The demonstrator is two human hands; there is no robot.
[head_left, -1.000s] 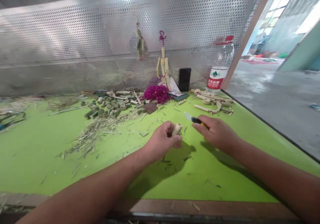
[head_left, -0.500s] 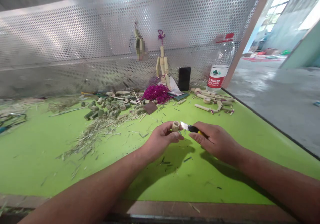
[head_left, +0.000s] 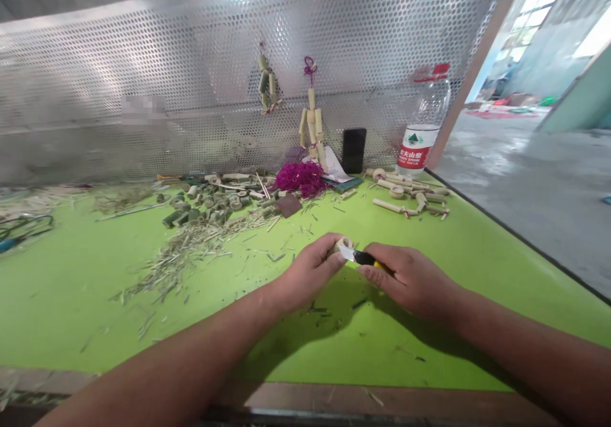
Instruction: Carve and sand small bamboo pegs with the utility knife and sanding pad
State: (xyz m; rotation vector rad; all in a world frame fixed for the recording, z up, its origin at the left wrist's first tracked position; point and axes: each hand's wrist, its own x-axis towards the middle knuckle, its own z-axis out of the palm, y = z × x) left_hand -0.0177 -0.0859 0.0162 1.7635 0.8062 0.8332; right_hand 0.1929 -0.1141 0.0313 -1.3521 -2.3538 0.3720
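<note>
Got a short bamboo tube (head_left: 345,243) pinched between the thumb and fingers of my left hand (head_left: 308,271), and a small knife (head_left: 365,258) wrapped up in my right hand (head_left: 405,277). The tube's just above the table in front of me, open end showing, pale and round with a hollow middle. The flat shiny blade (head_left: 347,253) sits right across its near side, though I can't tell if it's actually biting in. Handle's black with a bit of yellow.

Table (head_left: 71,306) is smooth lime green with a brown front edge (head_left: 405,396), and there's a messy trail of thin, straw-like shavings (head_left: 174,258) off to my left. Behind that, a heap of stubby greenish tube bits (head_left: 210,203), then a frizzy magenta bundle of string (head_left: 300,179). Over on the right, a pile of pale sticks (head_left: 405,188).

Backdrop is a shiny metal sheet (head_left: 191,51) full of little holes, with a jointed bamboo figure (head_left: 311,118) in front of it, a black phone (head_left: 354,151) propped up and a clear red-capped bottle (head_left: 420,144). Past it, bare grey floor (head_left: 506,160) and bright windows (head_left: 537,13).
</note>
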